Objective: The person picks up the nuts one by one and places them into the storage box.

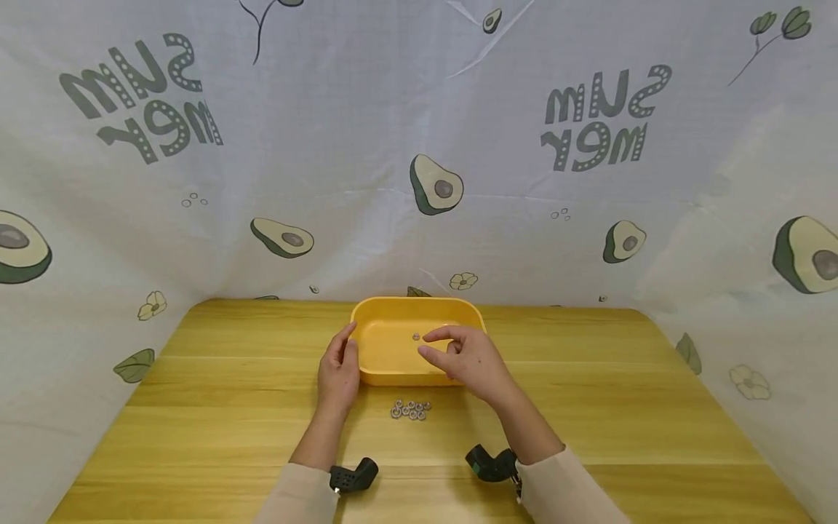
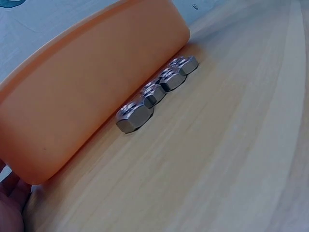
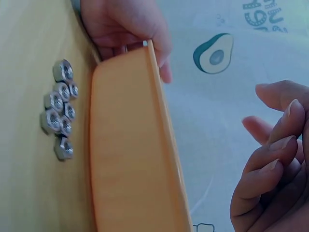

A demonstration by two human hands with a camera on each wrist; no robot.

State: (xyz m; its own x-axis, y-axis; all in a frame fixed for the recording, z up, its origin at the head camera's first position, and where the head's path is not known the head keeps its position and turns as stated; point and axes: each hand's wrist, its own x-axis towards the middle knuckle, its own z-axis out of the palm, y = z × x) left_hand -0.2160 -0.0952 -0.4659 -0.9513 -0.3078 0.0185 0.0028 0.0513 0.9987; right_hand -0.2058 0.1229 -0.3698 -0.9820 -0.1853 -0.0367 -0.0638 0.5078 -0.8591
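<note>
My left hand (image 1: 338, 375) holds the left end of a yellow plastic tray (image 1: 409, 379), its fingers along the outer wall and rim. Over the tray's right side is my right hand (image 1: 471, 360), thumb and index finger apart with nothing between them, the other fingers curled in. A single small metal nut (image 1: 416, 336) shows against the tray's inside, just left of those fingertips; whether it lies on the floor or is in the air I cannot tell. Several silver hex nuts (image 1: 406, 411) form a loose cluster on the table in front of the tray, also close up in the left wrist view.
The wooden table (image 1: 576, 415) runs to both sides of the tray. A pale cloth (image 1: 353, 145) with avocado prints hangs behind and at the sides. Black wrist cameras (image 1: 494, 463) sit at both cuffs, above the table's near part.
</note>
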